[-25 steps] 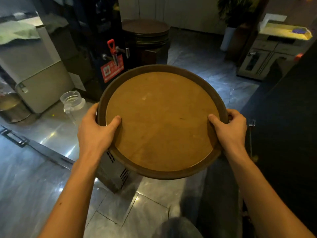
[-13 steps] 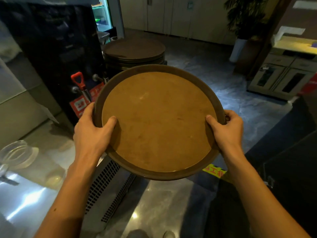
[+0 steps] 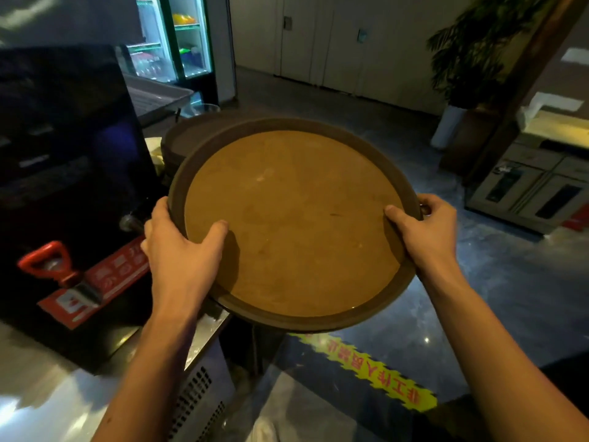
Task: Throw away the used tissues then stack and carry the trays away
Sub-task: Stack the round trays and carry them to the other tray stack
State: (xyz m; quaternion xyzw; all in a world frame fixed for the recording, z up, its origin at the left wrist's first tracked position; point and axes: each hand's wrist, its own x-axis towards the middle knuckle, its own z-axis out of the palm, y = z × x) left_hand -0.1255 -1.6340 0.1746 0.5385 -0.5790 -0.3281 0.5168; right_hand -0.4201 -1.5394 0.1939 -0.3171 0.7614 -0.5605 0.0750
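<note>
I hold a round brown tray (image 3: pixel 293 224) level in front of me, its inside bare. My left hand (image 3: pixel 181 247) grips its left rim with the thumb lying on the tray's floor. My right hand (image 3: pixel 424 228) grips the right rim the same way. Just behind and partly under the tray's far left edge lies a stack of the same round trays (image 3: pixel 191 135), mostly hidden by the one I hold. No tissues are in view.
A black machine (image 3: pixel 63 173) with a red-handled tap (image 3: pixel 47 263) stands on the steel counter (image 3: pixel 38 400) at left. A lit drinks fridge (image 3: pixel 178 43) is behind it. A yellow floor sticker (image 3: pixel 369 368), a potted plant (image 3: pixel 462 59) and a grey cabinet (image 3: pixel 529 189) lie right.
The tray and both hands have moved forward past the black machine; the tray stack is now right behind the held tray, and the fridge has come into view.
</note>
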